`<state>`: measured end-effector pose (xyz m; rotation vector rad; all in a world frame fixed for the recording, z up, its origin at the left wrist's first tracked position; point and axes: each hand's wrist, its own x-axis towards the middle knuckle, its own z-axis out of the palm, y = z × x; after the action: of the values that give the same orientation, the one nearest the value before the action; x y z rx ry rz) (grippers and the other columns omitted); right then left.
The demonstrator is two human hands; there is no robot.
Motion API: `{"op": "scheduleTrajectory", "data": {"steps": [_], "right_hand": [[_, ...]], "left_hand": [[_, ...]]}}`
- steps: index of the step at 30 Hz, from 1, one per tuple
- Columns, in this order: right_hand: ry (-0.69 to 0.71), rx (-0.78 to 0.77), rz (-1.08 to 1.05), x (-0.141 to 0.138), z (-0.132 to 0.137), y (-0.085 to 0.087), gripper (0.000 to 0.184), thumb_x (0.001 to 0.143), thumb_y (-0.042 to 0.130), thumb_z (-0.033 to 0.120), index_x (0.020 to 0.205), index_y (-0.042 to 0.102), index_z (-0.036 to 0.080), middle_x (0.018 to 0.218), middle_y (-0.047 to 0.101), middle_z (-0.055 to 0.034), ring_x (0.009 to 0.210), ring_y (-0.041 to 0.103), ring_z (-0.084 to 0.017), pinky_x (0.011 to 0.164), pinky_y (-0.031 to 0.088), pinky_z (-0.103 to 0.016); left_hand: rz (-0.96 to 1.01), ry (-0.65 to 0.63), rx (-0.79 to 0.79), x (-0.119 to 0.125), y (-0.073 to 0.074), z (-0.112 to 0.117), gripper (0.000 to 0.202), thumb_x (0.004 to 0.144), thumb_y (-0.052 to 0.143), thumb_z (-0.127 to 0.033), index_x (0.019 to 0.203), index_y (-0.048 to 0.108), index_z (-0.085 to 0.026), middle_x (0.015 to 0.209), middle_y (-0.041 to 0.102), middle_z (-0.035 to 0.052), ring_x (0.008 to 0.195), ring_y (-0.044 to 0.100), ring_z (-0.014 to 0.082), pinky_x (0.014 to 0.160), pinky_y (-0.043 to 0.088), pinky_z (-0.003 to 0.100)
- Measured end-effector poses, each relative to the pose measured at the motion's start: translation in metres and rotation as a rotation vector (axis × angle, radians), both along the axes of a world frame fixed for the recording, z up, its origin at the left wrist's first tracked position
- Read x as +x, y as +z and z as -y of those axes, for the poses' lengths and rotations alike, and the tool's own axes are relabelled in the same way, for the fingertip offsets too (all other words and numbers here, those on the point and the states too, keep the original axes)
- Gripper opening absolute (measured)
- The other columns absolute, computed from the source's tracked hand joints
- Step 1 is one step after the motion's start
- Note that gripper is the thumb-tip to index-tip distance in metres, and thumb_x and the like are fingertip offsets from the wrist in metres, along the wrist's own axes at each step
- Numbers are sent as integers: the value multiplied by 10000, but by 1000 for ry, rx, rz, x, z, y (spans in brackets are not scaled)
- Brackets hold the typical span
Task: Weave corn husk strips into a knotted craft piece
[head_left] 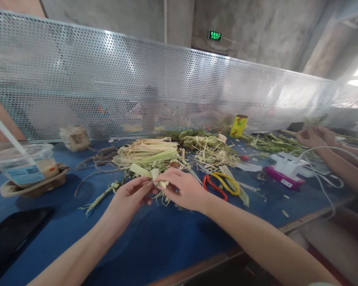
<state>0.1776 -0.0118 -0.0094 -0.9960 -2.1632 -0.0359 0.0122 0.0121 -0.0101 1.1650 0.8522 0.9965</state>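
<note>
Both your left hand [127,199] and right hand [183,191] pinch the pale green leaf strip [153,173]; place your fingertips close together.

Workshop, shared bench [155,246], perforated screen [107,79], exit sign [215,35]

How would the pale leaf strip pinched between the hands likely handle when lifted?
The leaf strip looks thin and flat, so probably light and floppy. The pile behind shows split, stringy pieces, so it may tear lengthwise.
</note>
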Motion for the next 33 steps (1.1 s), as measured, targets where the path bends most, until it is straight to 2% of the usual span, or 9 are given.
{"op": "scheduleTrajectory", "data": {"steps": [3,7,12,15,20,24,28,30,33], "right_hand": [[-3,-6,-13,1,2,1,286,804,423,161,1077,489,209,1015,582,-46,639,521,-85,571,420,-194],[-56,-12,-56,3,2,4,389,751,417,96,1125,437,203,940,578,-48,713,533,-121,610,431,-223],[44,18,-113,5,4,8,475,682,423,46,1143,426,160,939,544,-68,868,496,-158,768,428,-287],[99,11,-96,3,5,9,397,719,494,131,1114,466,147,931,572,-71,877,509,-167,795,420,-307],[66,-8,-191,0,1,8,130,788,506,224,854,611,187,749,633,-28,715,568,-124,693,455,-249],[16,-211,-402,1,-3,8,77,746,556,187,728,630,190,643,618,3,555,557,-94,552,455,-215],[77,-508,-675,4,-6,8,89,717,593,246,772,597,175,555,556,43,326,445,-43,357,378,-189],[118,-594,-793,4,-9,7,145,684,628,265,784,582,170,517,539,57,317,462,-55,340,393,-190],[157,-663,-889,4,-13,3,182,651,659,272,778,574,173,490,522,68,371,514,-78,390,465,-215]], "left_hand": [[40,-14,-30,0,0,1,205,587,703,-265,745,658,-142,745,633,41,666,561,131,504,415,189],[56,-6,-29,-1,-2,-1,176,602,692,-259,725,655,-139,663,584,14,587,503,101,495,413,197],[-30,29,64,-2,-3,-1,149,587,684,-262,676,645,-148,685,589,8,604,490,103,519,412,198],[-185,27,186,-3,-2,0,136,582,662,-237,683,647,-147,631,596,1,557,481,98,540,405,203],[-373,-52,315,-1,1,3,115,597,619,-256,622,637,-145,515,552,-20,501,454,101,509,380,202],[-392,-165,279,1,1,6,113,621,600,-252,599,602,-141,519,547,-19,469,458,95,488,386,207],[-241,-236,193,2,2,9,198,605,619,-207,788,635,-135,589,596,3,516,510,112,508,424,225],[-186,-257,127,3,4,12,354,588,645,-201,935,627,-132,638,628,31,601,562,149,527,445,239],[-172,-260,92,2,5,13,332,591,666,-211,913,649,-131,726,660,72,702,595,181,574,462,250]]}}
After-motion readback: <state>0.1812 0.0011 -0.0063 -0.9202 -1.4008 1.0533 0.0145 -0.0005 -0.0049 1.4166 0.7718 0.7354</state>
